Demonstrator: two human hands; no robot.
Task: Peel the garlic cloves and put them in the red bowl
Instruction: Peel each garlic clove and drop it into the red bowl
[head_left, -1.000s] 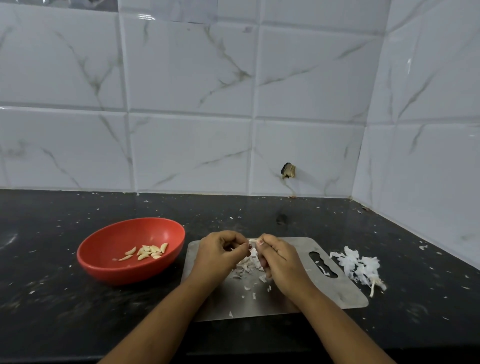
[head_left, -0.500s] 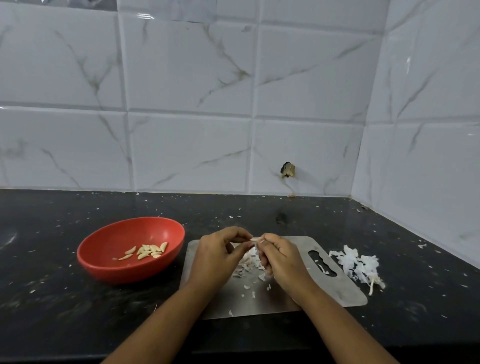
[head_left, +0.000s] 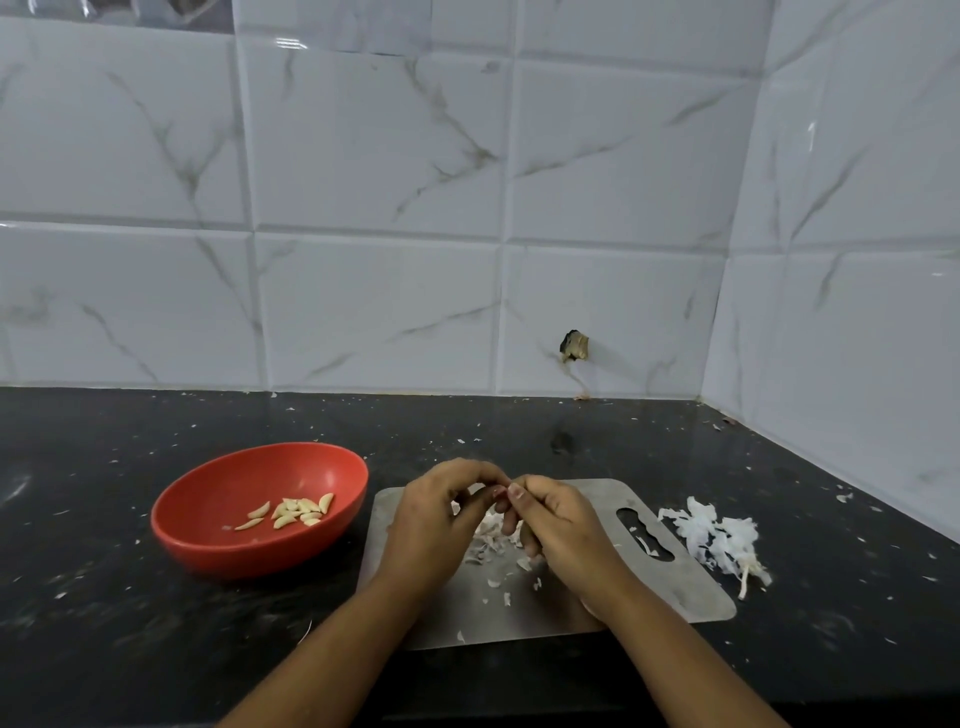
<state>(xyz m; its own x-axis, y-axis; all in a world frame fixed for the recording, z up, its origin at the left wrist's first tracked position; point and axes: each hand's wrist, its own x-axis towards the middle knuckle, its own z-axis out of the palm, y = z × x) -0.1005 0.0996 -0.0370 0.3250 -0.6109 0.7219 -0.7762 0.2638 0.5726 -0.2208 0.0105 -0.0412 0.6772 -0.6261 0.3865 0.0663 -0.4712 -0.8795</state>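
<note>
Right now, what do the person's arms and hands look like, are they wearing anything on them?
Both are bare. The left hand and right hand wear no gloves or visible rings. The left forearm and right forearm are uncovered down to the frame's edge: no sleeve, watch or bracelet in view. The nails that show look short and unpainted.

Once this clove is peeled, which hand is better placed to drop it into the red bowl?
Left, likely. The left hand is nearer the red bowl, which sits left of the steel board; the right hand would have to reach across the left. Both hands pinch the mostly hidden clove together.
</note>
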